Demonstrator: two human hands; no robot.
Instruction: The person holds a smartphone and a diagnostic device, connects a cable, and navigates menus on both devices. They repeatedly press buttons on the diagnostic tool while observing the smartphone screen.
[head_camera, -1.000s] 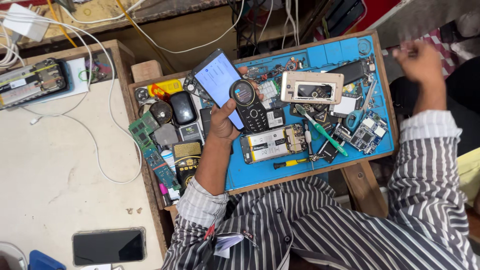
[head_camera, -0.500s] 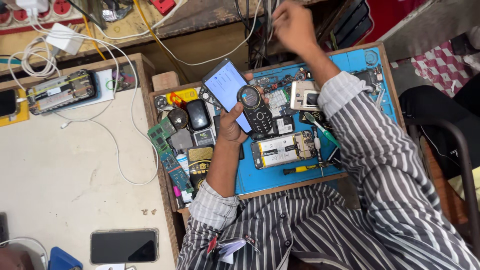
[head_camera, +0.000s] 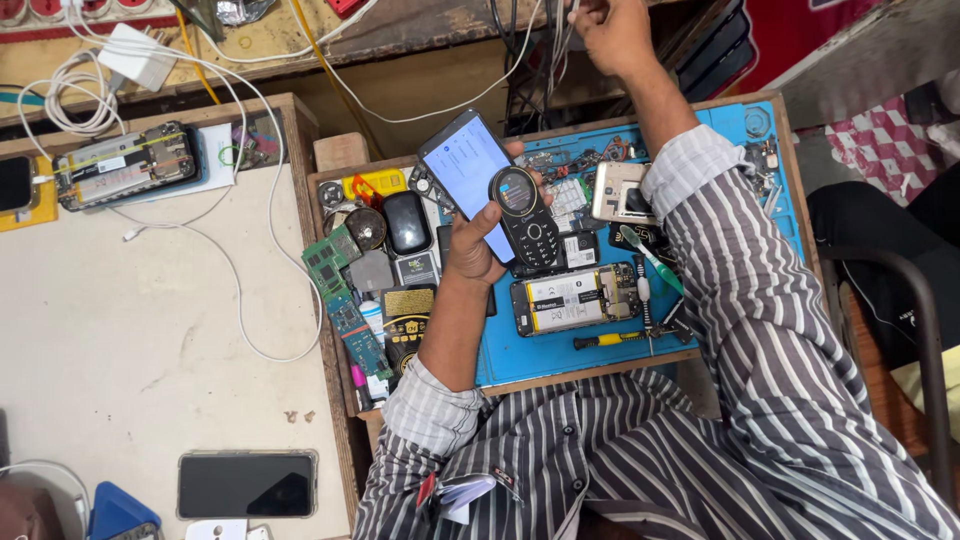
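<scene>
White cables (head_camera: 235, 150) trailing over pale table (head_camera: 120, 350) at far left; opened phone (head_camera: 125, 165) with bare insides up near the back edge, dark-screened phone (head_camera: 247, 485) face up at the near edge. Same layout as half a second ago, only shifted in view.

Wooden tray (head_camera: 330, 330) next, crowded with green circuit boards (head_camera: 340, 290), black mouse (head_camera: 407, 222), yellow-labelled parts.

Left hand (head_camera: 475, 245) raised above blue mat (head_camera: 530, 355); grip closed around two devices together: smartphone (head_camera: 465, 165) with lit screen, and black keypad phone (head_camera: 525, 215) lying against it, thumb side on the keypad phone. Hold unchanged from the earlier frame.

On mat below: opened phone with exposed battery (head_camera: 575, 300), yellow-handled screwdriver (head_camera: 610, 340), green toothbrush (head_camera: 650, 258), gold-coloured phone back (head_camera: 618, 190).

Right hand (head_camera: 615, 35) now extended past the tray's far edge, up among hanging black cables (head_camera: 545, 60); fingers curled onto the cables, exact closure hard to tell. Earlier frame: same hand already up there, slightly further right; a second ago well out to the right, off the mat. Striped sleeve (head_camera: 760, 300) now crossing the mat's right half.
</scene>
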